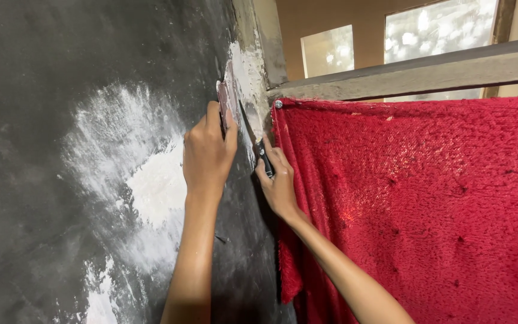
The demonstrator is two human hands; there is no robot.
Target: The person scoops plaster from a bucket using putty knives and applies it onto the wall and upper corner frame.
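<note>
left fingers [214,120]: curled shut round a small flat board loaded with whitish filler [228,102], held edge-on against the dark wall just left of the wall corner
left hand [207,153]: raised, back to camera, forearm running down out of frame
right fingers [269,157]: closed on the dark handle of a putty knife [253,135]; thumb side hidden, grip looks firm
right hand [280,186]: just right of the wall corner, in front of the red cloth edge
knife blade: slants up from the handle to the corner, tip touching the white patch there
wall corner [250,75]: landmark; a strip of fresh pale filler spread down it near the top, below the hands it reads dark and bare
dark wall [43,180]: left of the corner; a big white smeared patch [145,180] well left of the hands, thinner streaks lower down
progress: judged partly done; upper corner coated, lower corner and much of the dark wall not covered
red cloth [427,210]: hangs right of the corner, pinned by a nail or screw [278,104] at its top left
wooden rail [415,75]: runs right from the corner, above the cloth
windows [439,27]: beyond the rail, bright
counts: hands 2; knife 1; filler board 1; cloth 1; fastener seen 1; window panes 2
</note>
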